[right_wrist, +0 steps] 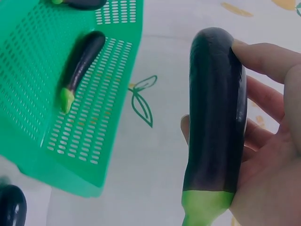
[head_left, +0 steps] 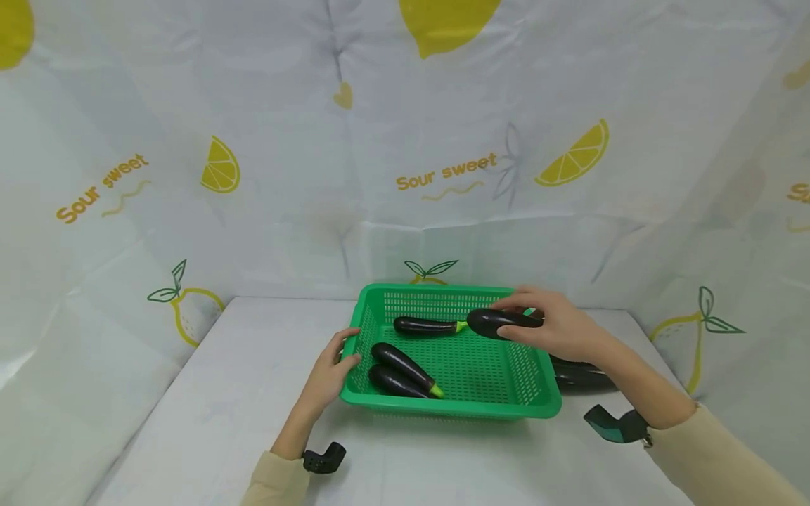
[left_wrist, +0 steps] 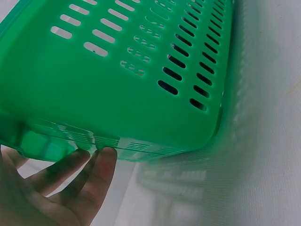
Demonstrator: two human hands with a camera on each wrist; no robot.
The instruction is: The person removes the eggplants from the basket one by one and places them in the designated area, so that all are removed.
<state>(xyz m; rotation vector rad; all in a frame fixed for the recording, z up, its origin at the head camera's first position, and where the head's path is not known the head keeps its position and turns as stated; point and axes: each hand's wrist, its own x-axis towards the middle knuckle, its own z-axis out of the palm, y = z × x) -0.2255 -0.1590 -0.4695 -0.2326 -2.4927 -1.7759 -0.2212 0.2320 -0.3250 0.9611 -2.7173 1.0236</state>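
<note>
My right hand (head_left: 560,327) grips a dark purple eggplant (head_left: 500,322) above the right part of a green plastic basket (head_left: 455,409). In the right wrist view, thumb and fingers wrap the held eggplant (right_wrist: 214,113), whose green stem end points down. My left hand (head_left: 327,372) holds the basket's left rim; in the left wrist view its fingertips (left_wrist: 107,157) press on the outer wall. Inside the basket, one eggplant (head_left: 424,326) lies along the back and two more, an upper one (head_left: 401,362) and a lower one (head_left: 394,381), lie side by side at front left.
More eggplants (head_left: 585,379) lie on the white table (head_left: 209,422) to the right of the basket, partly hidden behind its wall and my right forearm. A white lemon-print sheet (head_left: 304,176) hangs behind the table and along its sides.
</note>
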